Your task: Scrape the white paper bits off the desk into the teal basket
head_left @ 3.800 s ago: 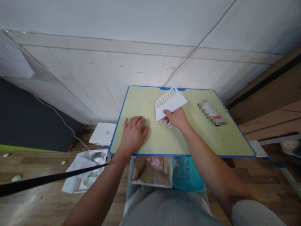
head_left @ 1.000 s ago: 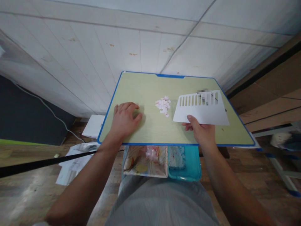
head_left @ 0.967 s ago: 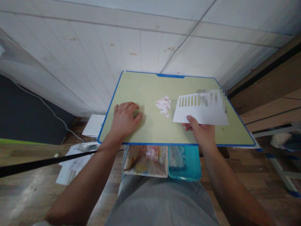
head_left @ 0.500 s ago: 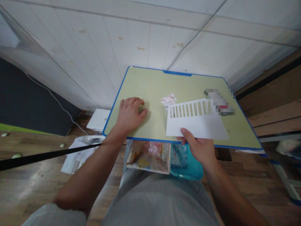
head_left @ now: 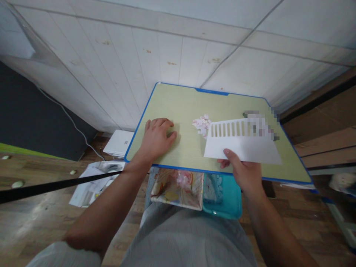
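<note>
Hands apart: right [head_left: 244, 173] pinching white scraper [head_left: 241, 146], left [head_left: 157, 139] flat on table [head_left: 178, 104].

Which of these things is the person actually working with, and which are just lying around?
In use:
- right hand holding the white slotted scraper
- pile of small pink pieces
- left hand flat on the green table

Lying about:
- white box and papers on the floor
- teal tray under the table edge

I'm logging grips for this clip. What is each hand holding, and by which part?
The right hand pinches the white scraper at its plain near edge, opposite the slotted side. The left hand holds nothing; it lies flat on the table.
</note>
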{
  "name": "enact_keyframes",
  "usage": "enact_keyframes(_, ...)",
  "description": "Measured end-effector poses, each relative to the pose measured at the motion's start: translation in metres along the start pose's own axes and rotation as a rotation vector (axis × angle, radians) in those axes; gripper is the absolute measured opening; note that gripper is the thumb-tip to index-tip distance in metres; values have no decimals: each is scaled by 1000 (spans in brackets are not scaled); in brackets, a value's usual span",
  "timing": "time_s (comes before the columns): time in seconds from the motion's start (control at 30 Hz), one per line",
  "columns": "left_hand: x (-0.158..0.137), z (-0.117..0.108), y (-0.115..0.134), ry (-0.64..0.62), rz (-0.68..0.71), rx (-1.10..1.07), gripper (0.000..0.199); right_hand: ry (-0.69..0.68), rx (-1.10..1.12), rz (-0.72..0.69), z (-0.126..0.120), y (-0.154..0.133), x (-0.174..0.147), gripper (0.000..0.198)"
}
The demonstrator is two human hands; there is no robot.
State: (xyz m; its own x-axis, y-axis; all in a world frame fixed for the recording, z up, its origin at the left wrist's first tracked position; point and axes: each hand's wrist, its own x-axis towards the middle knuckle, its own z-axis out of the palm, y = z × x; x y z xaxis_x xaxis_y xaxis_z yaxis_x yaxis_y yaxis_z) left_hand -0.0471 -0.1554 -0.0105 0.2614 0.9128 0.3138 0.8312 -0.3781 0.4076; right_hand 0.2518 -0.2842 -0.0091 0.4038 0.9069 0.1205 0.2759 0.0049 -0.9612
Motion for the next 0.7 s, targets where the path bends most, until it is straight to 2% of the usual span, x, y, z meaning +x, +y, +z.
enact_keyframes(0.07,0,0,0,2,-3,3,33,143,19,-29,0,-1,19,49)
enact_keyframes(0.13,0,0,0,0,-4,9,35,189,14,-33,3,0,35,50)
enact_keyframes(0.23,0,-1,0,-2,0,17,35,142,6,-29,11,5,48,51)
enact_keyframes(0.4,0,0,-2,4,18,12,34,67,-74,-70,19,4,52,51)
enact_keyframes(0.6,0,2,-4,18,24,14,32,42,-91,-15,2,0,37,41)
enact_keyframes(0.7,1,3,-4,21,24,19,32,90,-69,-13,-10,4,29,38)
